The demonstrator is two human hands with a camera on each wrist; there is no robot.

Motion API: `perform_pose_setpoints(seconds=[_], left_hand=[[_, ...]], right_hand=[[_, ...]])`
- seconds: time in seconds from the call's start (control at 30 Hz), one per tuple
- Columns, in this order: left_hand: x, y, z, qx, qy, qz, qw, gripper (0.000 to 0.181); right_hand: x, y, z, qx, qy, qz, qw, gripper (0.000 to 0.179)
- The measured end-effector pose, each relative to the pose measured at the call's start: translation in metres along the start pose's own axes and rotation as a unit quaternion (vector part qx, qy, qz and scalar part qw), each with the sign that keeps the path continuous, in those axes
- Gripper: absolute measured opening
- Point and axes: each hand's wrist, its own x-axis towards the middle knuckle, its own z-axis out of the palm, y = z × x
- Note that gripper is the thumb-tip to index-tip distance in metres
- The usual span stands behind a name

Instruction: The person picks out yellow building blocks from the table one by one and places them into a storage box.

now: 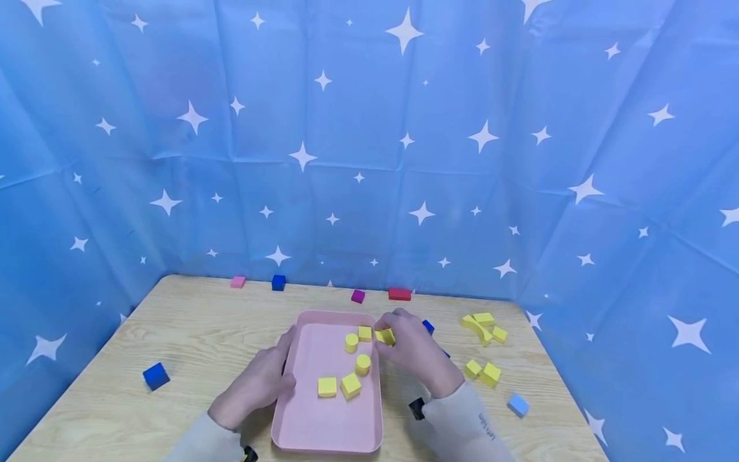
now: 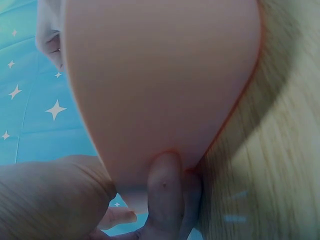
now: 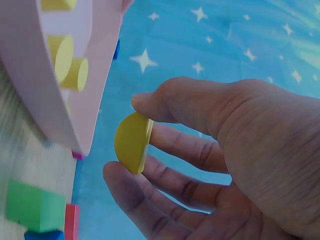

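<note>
A pink tray (image 1: 326, 427) lies on the table, with several yellow blocks inside, among them two cylinders (image 1: 362, 364) and a cube (image 1: 350, 386). My left hand (image 1: 258, 380) grips the tray's left side, its thumb at the rim and its fingers against the outer wall (image 2: 165, 75). Just beyond the opposite rim, my right hand (image 1: 417, 350) pinches a yellow half-round block (image 3: 131, 142) between thumb and fingertips. That block is above the table, its flat side towards the palm in the right wrist view.
More yellow blocks (image 1: 491, 374) and a light blue block (image 1: 518, 405) lie on the right. A dark blue cube (image 1: 156, 376) sits far left. Along the back edge are pink (image 1: 238, 282), blue (image 1: 278, 283), purple (image 1: 358, 296) and red (image 1: 399, 294) blocks. A starry curtain (image 1: 369, 128) hangs behind.
</note>
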Motion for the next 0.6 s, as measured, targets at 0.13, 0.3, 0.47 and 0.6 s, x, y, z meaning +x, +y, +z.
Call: perform_pose_setpoints(seconds=[0.13,0.3,0.47,0.6], left_hand=[[-0.001,-0.001,0.002,-0.006,-0.002,-0.002,1.0,0.104],[-0.001,-0.002,0.003,-0.001,-0.008,-0.007,0.9999,0.104],[0.001,0.002,-0.002,-0.002,-0.002,-0.009,1.0,0.102],[0.0,0.002,-0.002,0.002,-0.007,-0.013,0.9999,0.101]], right_hand=[[-0.004,-0.01,0.006,0.012,-0.027,-0.004,0.9996,0.029],[-0.01,-0.02,0.014,0.015,-0.057,-0.02,0.9981,0.028],[-0.013,-0.033,0.019,-0.009,-0.082,-0.079,0.9935,0.028],[-0.019,-0.044,0.024,-0.037,-0.117,-0.121,0.985,0.024]])
